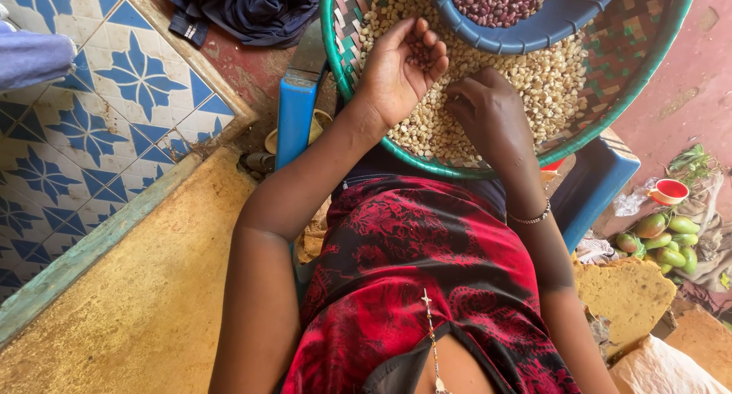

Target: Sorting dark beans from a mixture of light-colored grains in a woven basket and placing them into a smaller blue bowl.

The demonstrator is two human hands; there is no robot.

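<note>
At the bottom of the frame, nearest the camera, is the person's red and black patterned garment (412, 272), with a thin chain hanging over it. Above it, both bare arms reach up into a wide woven basket (335, 51) with a green rim, at the top centre. The left hand (400, 70) lies palm up, cupped loosely around a few dark red beans (418, 54). The right hand (488, 112), just beside it, is turned palm down with fingers curled onto pale maize kernels (549, 81) that fill the basket; whether it pinches anything cannot be told. A beaded bracelet (531, 218) circles the right wrist. A blue bowl (549, 20) of dark red beans sits on the kernels at the top of the frame. The beans look small, hard, light and smooth, likely to roll, best picked with fingertips or held in a cupped palm. Blue patterned tiles (91, 112) fill the upper left; green mangoes (663, 241) lie at the right edge.
</note>
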